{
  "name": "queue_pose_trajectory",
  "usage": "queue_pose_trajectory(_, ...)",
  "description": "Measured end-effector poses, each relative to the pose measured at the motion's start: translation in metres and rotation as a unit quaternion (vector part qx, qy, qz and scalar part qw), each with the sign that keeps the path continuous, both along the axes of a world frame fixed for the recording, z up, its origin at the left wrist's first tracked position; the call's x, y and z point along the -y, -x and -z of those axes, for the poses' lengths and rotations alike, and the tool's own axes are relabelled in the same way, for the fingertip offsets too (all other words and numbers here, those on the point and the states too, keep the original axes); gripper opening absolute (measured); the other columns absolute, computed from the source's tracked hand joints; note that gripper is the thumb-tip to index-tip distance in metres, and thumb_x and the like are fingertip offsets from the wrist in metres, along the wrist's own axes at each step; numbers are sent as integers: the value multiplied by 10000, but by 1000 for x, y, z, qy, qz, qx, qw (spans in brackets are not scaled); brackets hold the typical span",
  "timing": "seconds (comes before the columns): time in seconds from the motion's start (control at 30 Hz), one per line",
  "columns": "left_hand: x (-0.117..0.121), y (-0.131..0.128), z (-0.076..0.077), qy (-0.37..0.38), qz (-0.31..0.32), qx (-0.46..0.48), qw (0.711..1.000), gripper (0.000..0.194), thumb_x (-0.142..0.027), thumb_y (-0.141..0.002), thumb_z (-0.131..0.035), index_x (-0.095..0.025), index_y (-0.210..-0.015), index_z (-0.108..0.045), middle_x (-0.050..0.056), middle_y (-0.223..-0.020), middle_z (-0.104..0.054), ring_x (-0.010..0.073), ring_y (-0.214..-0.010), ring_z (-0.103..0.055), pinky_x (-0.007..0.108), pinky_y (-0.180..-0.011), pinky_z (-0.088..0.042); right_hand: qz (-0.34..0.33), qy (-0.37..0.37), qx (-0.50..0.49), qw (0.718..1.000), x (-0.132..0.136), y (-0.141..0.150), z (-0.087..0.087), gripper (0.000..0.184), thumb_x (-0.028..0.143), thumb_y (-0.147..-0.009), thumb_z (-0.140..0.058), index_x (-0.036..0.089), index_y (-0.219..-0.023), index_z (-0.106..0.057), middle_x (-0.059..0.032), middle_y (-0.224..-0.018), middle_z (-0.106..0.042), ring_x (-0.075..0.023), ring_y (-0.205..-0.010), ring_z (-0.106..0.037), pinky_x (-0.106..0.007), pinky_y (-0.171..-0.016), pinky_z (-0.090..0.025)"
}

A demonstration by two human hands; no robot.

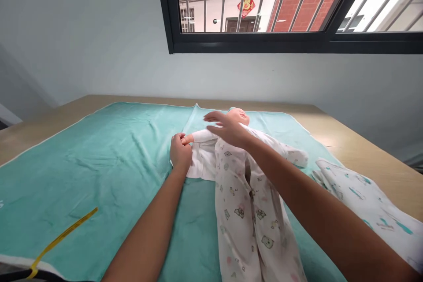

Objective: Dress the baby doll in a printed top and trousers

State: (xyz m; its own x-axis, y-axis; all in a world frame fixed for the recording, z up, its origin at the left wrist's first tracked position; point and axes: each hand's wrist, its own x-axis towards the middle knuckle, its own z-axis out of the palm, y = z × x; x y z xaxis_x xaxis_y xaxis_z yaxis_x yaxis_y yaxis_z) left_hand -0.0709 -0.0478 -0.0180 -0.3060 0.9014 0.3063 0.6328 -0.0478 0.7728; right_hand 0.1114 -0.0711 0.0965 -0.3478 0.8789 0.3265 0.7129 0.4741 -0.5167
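A baby doll (238,115) lies face up, its head towards the wall. My left hand (181,150) is closed round the doll's small hand (187,139), and that arm stretches out sideways in a white sleeve (203,135). Over the doll's upper chest, beside its head, my right hand (228,128) hovers with fingers outstretched and nothing in them. A white baby sleepsuit (231,198) with small animal prints covers the doll's other side and runs down towards me, its front partly parted. Its far sleeve (295,156) points right. Plain white cloth (201,163) spreads beneath the held arm.
A teal blanket (109,167) covers much of the wooden table (373,154). Folded white printed cloth (370,202) lies at the right. A yellow strip (66,233) tied to a dark cord (15,274) is at the lower left. A barred window (251,42) is above the wall.
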Motion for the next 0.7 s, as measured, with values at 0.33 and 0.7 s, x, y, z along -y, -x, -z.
queue_pose_trajectory(0.33,10,-14,1,-147,-24,-261,954,310,-112,-829,-514,-164,-1120,-607,165,-1266,-577,357,-1194,-518,487,-919,-461,339,-101,-140,925,37,-159,95,195,311,-901,-472,182,-954,-609,-112,-1021,-686,-238,-968,-619,-348,-886,-479)
queue_pose_trajectory(0.7,29,-41,-16,-254,166,-186,935,269,-162,-898,-431,-218,-1083,-618,93,-1173,-626,225,-1142,-573,374,-1001,-474,344,-136,84,925,39,-154,111,260,305,-962,-430,183,-1091,-621,-122,-1107,-688,-266,-1011,-587,-351,-865,-378)
